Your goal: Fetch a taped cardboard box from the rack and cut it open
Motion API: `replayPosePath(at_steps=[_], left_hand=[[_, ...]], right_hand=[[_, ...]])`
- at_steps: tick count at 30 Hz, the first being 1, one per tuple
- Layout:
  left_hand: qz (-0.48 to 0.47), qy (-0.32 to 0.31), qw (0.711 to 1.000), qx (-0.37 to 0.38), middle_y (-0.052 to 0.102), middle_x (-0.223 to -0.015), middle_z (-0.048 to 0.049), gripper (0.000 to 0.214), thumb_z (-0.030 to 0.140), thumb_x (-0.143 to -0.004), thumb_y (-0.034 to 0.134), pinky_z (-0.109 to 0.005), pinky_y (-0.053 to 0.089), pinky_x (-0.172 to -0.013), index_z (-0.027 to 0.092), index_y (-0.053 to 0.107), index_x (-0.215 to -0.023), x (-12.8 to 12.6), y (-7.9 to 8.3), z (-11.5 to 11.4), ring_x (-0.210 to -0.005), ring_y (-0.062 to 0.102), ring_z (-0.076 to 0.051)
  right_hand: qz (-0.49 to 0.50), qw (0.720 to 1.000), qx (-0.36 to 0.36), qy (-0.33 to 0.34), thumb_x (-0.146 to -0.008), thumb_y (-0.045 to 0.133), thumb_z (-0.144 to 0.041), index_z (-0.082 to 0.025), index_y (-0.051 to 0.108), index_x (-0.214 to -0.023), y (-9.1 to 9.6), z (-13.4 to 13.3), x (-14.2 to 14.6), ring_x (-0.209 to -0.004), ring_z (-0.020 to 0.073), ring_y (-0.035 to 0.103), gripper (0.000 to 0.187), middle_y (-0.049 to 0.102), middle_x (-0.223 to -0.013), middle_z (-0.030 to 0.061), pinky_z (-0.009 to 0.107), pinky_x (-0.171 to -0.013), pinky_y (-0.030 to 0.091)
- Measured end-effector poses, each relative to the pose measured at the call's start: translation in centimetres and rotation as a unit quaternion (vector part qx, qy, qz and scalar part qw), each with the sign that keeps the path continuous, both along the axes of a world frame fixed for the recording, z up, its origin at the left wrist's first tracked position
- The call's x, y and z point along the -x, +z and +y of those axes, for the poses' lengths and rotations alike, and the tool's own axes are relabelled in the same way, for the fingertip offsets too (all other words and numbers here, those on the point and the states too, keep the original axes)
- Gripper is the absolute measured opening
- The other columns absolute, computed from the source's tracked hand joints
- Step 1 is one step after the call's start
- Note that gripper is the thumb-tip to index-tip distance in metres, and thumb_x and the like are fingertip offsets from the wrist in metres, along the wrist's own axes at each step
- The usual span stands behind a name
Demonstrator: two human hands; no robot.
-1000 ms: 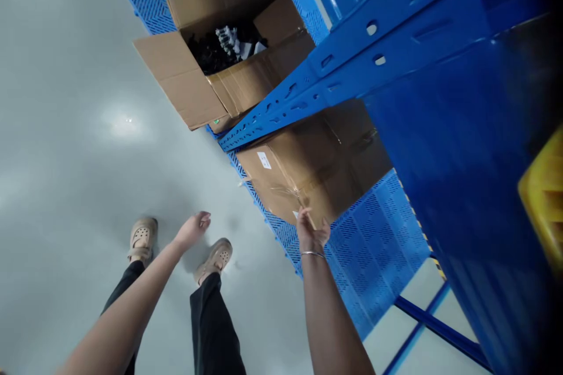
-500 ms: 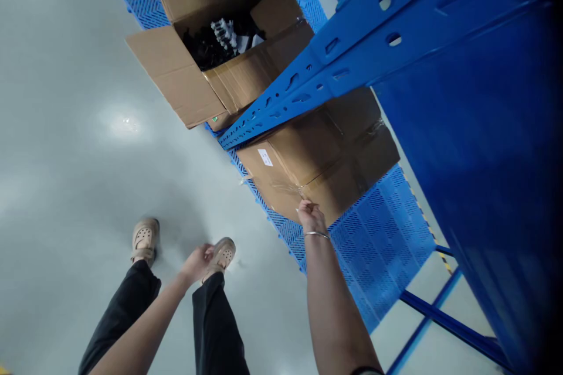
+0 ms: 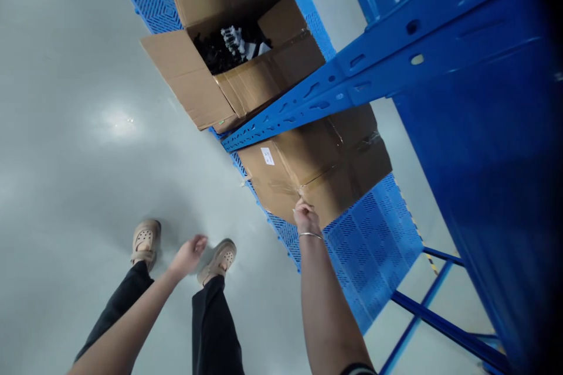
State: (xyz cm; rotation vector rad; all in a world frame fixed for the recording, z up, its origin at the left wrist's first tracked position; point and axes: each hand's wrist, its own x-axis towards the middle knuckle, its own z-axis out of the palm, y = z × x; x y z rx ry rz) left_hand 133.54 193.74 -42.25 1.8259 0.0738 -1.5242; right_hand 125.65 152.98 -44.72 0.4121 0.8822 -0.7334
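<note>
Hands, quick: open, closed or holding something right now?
Left hand: loosely curled, nothing visible in it.
Right hand: curled at the labelled box; grip unclear.

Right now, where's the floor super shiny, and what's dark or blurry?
Head view, left: bright glare on the grey floor; head view, middle: shadow across the taped cardboard box; head view, far right: the picture fades to black; head view, lower left: the left hand looks slightly blurry.

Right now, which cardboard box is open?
The box beyond the blue post: its flaps are spread, showing black and white pieces inside. The other box, by the right hand, looks closed and has a white label.
</note>
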Motion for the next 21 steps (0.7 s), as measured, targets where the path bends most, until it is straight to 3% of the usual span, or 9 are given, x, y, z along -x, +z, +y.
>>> replayPosePath(at_steps=[6,9,12,16,21], left_hand=[[0.023,0.109,0.981,0.159,0.066,-0.123,-0.0116,0.037,0.035,-0.089,0.053,-0.032,0.043,-0.102,0.015,0.058,-0.121,-7.5,1.5,-14.4,-0.113,0.060,-0.020],[0.068,0.179,0.958,0.214,0.056,-0.138,-0.0134,0.046,0.036,-0.090,0.054,-0.029,0.046,-0.098,0.013,0.052,-0.130,-9.3,2.4,-21.3,-0.122,0.054,-0.019],[0.104,0.260,0.932,0.229,0.041,-0.150,-0.0156,0.052,0.029,-0.093,0.047,-0.025,0.044,-0.099,0.011,0.038,-0.141,-9.9,2.4,-27.1,-0.132,0.045,-0.018],[0.135,0.342,0.904,0.217,0.046,-0.144,-0.0150,0.048,0.024,-0.092,0.043,-0.029,0.046,-0.095,0.014,0.039,-0.138,-9.8,1.6,-31.6,-0.128,0.048,-0.019],[0.169,0.348,0.896,0.216,0.060,-0.122,-0.0132,0.024,0.025,-0.083,0.056,-0.028,0.052,-0.081,0.015,0.058,-0.105,-8.3,1.4,-32.7,-0.111,0.056,-0.020]], right_hand=[[0.127,0.991,0.035,0.025,-0.092,0.052,-0.025,-0.016,0.065,-0.100,-0.4,0.7,-0.7,-0.075,0.0137,0.066,0.018,0.066,-0.080,0.0030,0.021,-0.052,0.058],[0.190,0.977,0.062,0.068,-0.086,0.052,-0.021,-0.018,0.068,-0.098,-0.5,0.5,-0.6,-0.073,0.0130,0.066,0.020,0.068,-0.078,0.0029,0.021,-0.056,0.059],[0.258,0.953,0.108,0.117,-0.084,0.052,-0.019,-0.023,0.069,-0.083,-0.9,0.2,-0.4,-0.071,0.0103,0.065,0.017,0.068,-0.073,-0.0008,0.018,-0.058,0.058],[0.334,0.908,0.170,0.189,-0.084,0.053,-0.020,-0.025,0.064,-0.069,-1.2,0.0,-0.1,-0.074,0.0105,0.065,0.019,0.066,-0.070,-0.0019,0.020,-0.063,0.058],[0.377,0.868,0.223,0.235,-0.080,0.058,-0.023,-0.026,0.058,-0.060,-1.4,0.0,0.1,-0.068,0.0095,0.062,0.021,0.059,-0.060,-0.0051,0.022,-0.068,0.058]])
